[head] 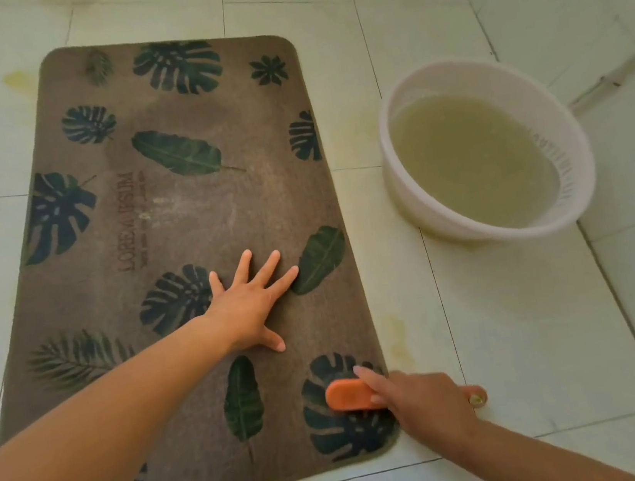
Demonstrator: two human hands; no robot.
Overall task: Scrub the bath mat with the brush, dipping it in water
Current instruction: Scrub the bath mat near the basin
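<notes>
the right hand (417, 400) grips the orange brush (348, 395) on the bath mat (183, 217) near corner; left hand (248, 306) pressed flat, fingers spread. the basin's (415, 195) murky water suggests scrubbing well underway, most of the mat likely remaining.

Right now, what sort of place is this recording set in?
Probably a bathroom or wash area: pale floor tiles, a leaf-print bath mat, and a white basin of murky water.

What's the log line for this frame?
left hand flat on bath mat; right hand grips brush on mat corner; basin of murky water beside mat
</notes>
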